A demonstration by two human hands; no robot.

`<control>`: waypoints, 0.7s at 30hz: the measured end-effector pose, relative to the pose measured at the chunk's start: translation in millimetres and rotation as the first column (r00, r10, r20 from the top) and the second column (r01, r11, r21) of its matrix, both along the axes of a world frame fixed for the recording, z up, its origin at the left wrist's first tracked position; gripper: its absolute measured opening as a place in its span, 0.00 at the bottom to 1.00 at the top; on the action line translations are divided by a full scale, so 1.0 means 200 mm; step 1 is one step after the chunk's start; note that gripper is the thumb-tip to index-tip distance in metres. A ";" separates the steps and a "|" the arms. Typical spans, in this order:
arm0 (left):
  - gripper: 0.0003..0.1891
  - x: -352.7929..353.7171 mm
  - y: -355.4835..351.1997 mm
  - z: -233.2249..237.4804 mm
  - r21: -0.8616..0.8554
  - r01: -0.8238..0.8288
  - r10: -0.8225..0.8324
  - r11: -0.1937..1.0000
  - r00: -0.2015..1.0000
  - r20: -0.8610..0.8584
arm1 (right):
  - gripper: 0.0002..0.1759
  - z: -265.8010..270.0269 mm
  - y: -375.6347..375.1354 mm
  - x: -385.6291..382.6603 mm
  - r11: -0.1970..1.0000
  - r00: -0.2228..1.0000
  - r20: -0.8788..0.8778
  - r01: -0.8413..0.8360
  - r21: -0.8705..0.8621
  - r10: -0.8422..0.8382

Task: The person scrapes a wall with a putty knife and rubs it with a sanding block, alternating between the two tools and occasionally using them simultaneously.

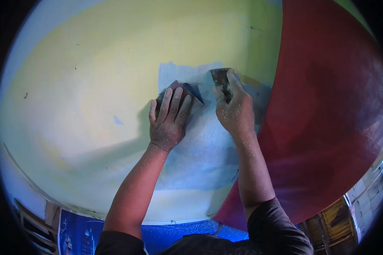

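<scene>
My left hand [170,119] lies with fingers spread over a dark folded sheet of sandpaper [194,92], holding it against the wall. Corners of the sheet stick out above and right of the fingers. Just to the right, my right hand [237,106] grips a dark, dust-caked flat scraper [220,80] between thumb and fingers, its straight edge at the top. Both hands and forearms carry pale dust. Beneath them is a whitish-blue patch [208,140] on the yellow wall [93,76]. The palm hides much of the sandpaper.
A dark red painted section [323,106] with a curved edge borders the yellow on the right. Small nails or marks [25,95] dot the wall. Below lie a blue surface [174,236], a wooden frame [36,227] at left and brown wooden pieces [333,223] at right.
</scene>
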State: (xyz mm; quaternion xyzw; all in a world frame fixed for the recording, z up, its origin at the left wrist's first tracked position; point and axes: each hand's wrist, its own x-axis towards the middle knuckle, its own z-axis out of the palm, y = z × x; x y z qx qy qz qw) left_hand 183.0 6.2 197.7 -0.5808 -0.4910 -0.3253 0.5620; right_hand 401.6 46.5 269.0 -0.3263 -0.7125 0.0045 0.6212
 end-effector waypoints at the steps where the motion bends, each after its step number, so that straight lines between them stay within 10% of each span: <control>1: 0.28 0.00 0.00 0.00 0.009 0.012 -0.012 1.000 1.000 0.003 | 0.37 0.02 -0.02 0.00 0.999 1.000 -0.002 0.002 -0.033 -0.002; 21: 0.29 0.01 -0.01 0.00 -0.009 0.047 -0.047 0.999 0.999 0.024 | 0.36 0.00 -0.04 -0.01 1.000 1.000 0.023 0.009 -0.022 -0.009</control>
